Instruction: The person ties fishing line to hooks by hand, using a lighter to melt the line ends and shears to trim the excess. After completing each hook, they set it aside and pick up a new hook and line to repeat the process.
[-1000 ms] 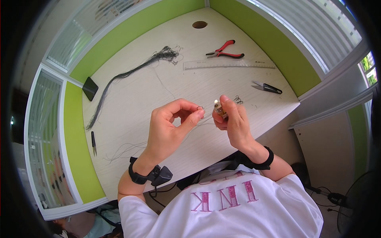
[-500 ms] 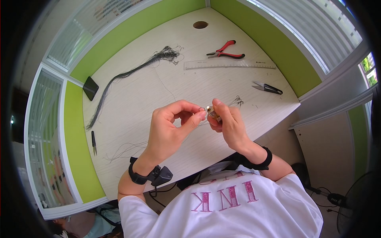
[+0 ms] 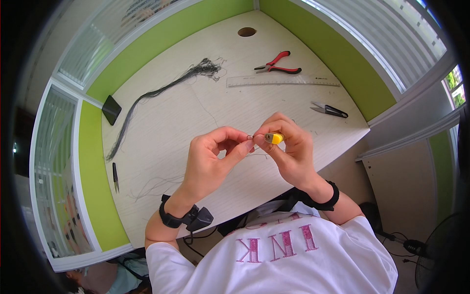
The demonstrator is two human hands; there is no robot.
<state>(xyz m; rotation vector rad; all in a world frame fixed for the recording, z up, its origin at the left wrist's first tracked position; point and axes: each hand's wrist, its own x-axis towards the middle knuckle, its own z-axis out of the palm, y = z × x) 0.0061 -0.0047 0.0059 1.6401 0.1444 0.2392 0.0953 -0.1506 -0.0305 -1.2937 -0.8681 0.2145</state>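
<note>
1. Pinching a small dark loop point(image 3: 249, 137), the left hand point(image 3: 206, 153) has thumb and forefinger closed at the tips, the remaining fingers curled behind. The loop pokes out at the right of those tips, held above the near middle of the desk point(image 3: 161, 127).

2. The right hand point(image 3: 297, 154) meets it from the right, thumb and forefinger tips together. Whether they grip the loop itself or something thin beside it, I cannot tell. This hand also holds a yellow lighter point(image 3: 277, 139), metal end turned left.

3. The loop looks like thin wire: probably almost weightless, stiff and easily dropped from smooth skin. The best hold is a light pinch on its curve, clear of any end that might prick.

4. The lighter should be light, rigid and rather slick; the yellow body is the place to grip, since the metal end could be hot.

5. The dark strand bundle point(image 3: 191, 73), lying far left, looks limp and prone to tangling; gather it around its thick middle.
</note>
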